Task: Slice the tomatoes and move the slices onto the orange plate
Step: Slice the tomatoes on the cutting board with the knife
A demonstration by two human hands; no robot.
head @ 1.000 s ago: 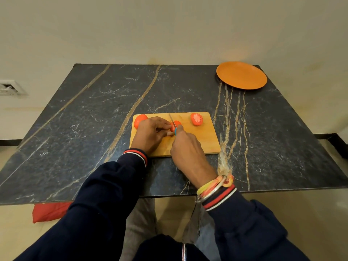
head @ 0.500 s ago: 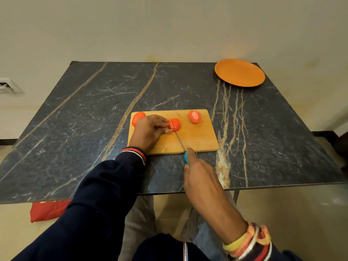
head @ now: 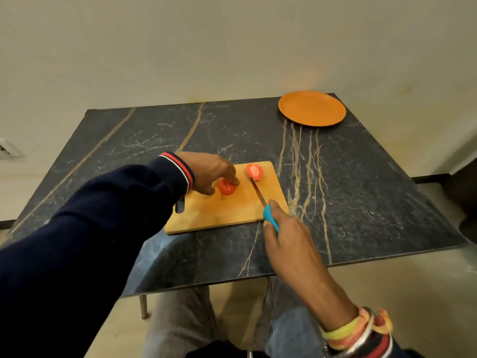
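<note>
A wooden cutting board (head: 222, 215) lies on the dark marble table (head: 361, 202). My left hand (head: 209, 174) rests on the board with its fingertips pressing a cut tomato (head: 226, 187). A tomato half (head: 254, 171) lies cut side up at the board's far right corner. My right hand (head: 289, 236) grips a knife (head: 265, 205) by its blue handle; the blade lies over the board, pointing toward the tomato half. The orange plate (head: 311, 107) sits at the table's far right corner with nothing on it. The whole tomato seen earlier is hidden behind my left arm.
The table's near edge (head: 258, 279) runs just above my knees. A wall stands right behind the table. A dark object (head: 464, 192) sits at the far right beyond the table.
The view has shifted left and tilted. My right hand has pulled the knife back out of the tomato toward the board's right side. My left hand stays on the cut tomato.
</note>
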